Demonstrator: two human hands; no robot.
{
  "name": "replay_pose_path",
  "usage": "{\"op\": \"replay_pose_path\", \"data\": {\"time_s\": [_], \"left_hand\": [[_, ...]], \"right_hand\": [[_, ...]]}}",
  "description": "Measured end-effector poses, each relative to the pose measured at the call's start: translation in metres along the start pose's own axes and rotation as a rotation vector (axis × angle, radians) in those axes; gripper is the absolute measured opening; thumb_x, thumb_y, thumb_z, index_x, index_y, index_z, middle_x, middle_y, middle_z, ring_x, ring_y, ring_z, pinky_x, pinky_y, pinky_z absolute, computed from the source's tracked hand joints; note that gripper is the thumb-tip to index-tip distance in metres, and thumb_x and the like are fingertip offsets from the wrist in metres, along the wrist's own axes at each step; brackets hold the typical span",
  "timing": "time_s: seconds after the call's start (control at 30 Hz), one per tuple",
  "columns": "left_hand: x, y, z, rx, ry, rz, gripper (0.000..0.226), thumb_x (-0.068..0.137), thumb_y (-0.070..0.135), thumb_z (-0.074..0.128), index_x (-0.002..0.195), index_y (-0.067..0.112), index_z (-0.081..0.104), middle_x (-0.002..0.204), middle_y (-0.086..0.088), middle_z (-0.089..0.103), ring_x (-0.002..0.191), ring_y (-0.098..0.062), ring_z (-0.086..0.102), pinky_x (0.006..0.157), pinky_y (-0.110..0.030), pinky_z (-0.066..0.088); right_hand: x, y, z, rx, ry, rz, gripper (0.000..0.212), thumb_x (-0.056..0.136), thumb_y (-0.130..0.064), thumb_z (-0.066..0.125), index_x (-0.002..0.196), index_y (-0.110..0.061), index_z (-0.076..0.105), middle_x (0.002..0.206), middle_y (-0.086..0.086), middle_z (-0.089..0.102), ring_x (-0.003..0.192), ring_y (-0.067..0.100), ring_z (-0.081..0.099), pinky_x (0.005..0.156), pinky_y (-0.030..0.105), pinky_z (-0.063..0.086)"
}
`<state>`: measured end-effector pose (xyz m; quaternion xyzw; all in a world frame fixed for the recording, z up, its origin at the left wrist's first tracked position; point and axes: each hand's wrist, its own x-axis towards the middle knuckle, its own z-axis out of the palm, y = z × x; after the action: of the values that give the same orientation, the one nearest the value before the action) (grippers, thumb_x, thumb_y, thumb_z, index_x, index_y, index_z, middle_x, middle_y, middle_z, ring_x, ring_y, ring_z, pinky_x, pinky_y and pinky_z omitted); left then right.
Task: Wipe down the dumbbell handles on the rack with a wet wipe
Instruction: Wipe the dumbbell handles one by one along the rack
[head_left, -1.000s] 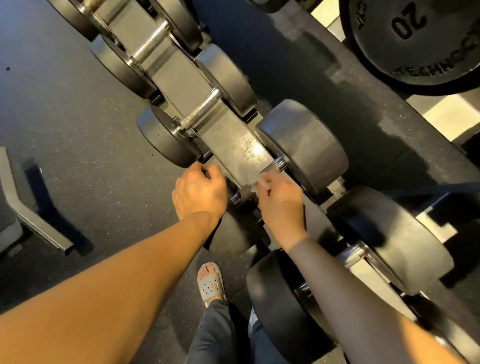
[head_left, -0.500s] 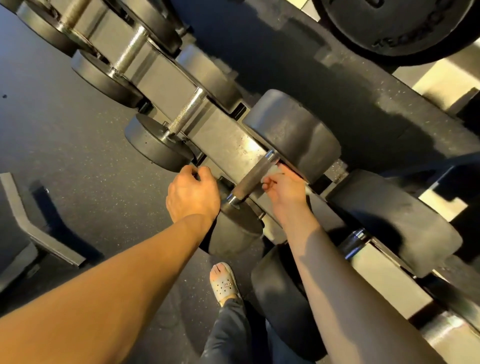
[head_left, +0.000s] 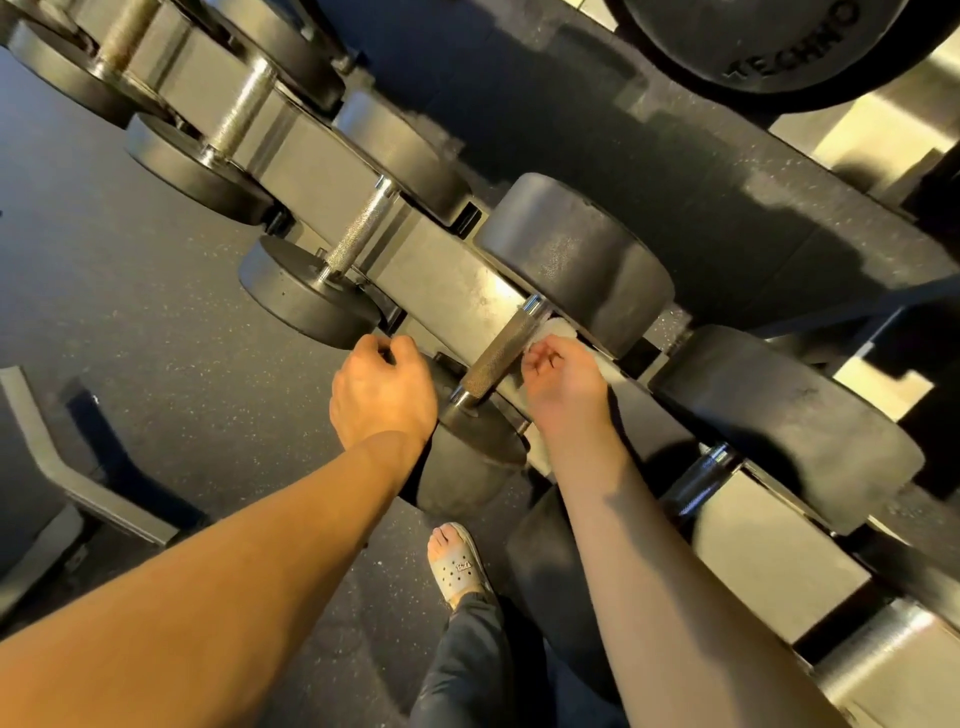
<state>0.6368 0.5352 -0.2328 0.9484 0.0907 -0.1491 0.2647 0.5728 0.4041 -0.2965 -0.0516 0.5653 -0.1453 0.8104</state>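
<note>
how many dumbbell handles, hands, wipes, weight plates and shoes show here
metal dumbbell handles: 5 clear; a possible sixth at the bottom right edge is too blurred to tell
bare hands: 2
white wet wipe: 1
black round weight plate: 1
grey sandal: 1
total: 10

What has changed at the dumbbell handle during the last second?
The right hand, pinching the wet wipe, slid off the top of the dumbbell handle to its right side, so the knurled handle now shows. Nothing was let go. The left hand stayed beside the near weight head.
</note>
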Motion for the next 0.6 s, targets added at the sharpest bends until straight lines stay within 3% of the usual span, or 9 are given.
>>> {"op": "replay_pose_path", "data": {"time_s": [0.07,0.2,0.3,0.47,0.53,0.6], "left_hand": [[-0.001,0.001,0.0,0.003,-0.004,0.002,0.026,0.102,0.037,0.04,0.09,0.023,0.058,0.076,0.003,0.058,0.072,-0.014,0.054,0.072,-0.035,0.039],[-0.001,0.001,0.0,0.005,-0.002,0.004,0.025,0.102,0.037,0.041,0.09,0.025,0.058,0.077,0.004,0.059,0.079,-0.024,0.057,0.077,-0.038,0.045],[0.0,0.001,0.0,0.004,-0.003,0.006,0.024,0.102,0.037,0.041,0.091,0.024,0.059,0.078,0.004,0.059,0.08,-0.024,0.058,0.075,-0.037,0.044],[0.0,0.001,0.001,0.002,0.0,0.001,0.023,0.102,0.037,0.042,0.093,0.024,0.058,0.077,0.005,0.058,0.08,-0.023,0.057,0.074,-0.035,0.041],[0.0,0.0,0.001,0.001,0.0,0.002,0.023,0.103,0.037,0.041,0.093,0.024,0.058,0.077,0.005,0.058,0.08,-0.023,0.057,0.074,-0.035,0.04],[0.0,0.0,0.001,-0.003,-0.001,0.005,0.023,0.103,0.037,0.041,0.092,0.024,0.057,0.078,0.003,0.059,0.078,-0.022,0.057,0.073,-0.035,0.041]], "right_hand": [[-0.004,0.008,-0.003,0.013,-0.016,0.022,0.025,0.099,0.004,0.05,0.079,-0.01,0.051,0.071,0.005,0.048,0.061,0.012,0.049,0.057,0.022,0.046],[-0.024,0.019,-0.013,-0.294,0.009,0.025,0.019,0.093,0.004,0.061,0.077,-0.005,0.057,0.067,0.007,0.054,0.063,0.015,0.053,0.061,0.027,0.052],[-0.03,0.003,-0.006,-0.46,0.005,-0.078,0.019,0.09,0.009,0.06,0.076,-0.004,0.058,0.061,0.007,0.052,0.056,0.016,0.049,0.058,0.03,0.048],[-0.031,0.0,0.019,-0.023,0.032,-0.105,0.018,0.093,0.005,0.062,0.078,-0.006,0.061,0.067,0.005,0.055,0.058,0.012,0.05,0.061,0.024,0.05],[-0.03,0.015,0.011,-0.15,0.025,-0.169,0.018,0.093,0.002,0.064,0.08,-0.009,0.064,0.062,0.0,0.052,0.054,0.009,0.042,0.052,0.022,0.039],[-0.035,0.029,-0.001,-0.455,-0.023,-0.261,0.018,0.093,-0.002,0.068,0.078,-0.012,0.065,0.057,-0.005,0.054,0.051,0.007,0.041,0.046,0.02,0.034]]}}
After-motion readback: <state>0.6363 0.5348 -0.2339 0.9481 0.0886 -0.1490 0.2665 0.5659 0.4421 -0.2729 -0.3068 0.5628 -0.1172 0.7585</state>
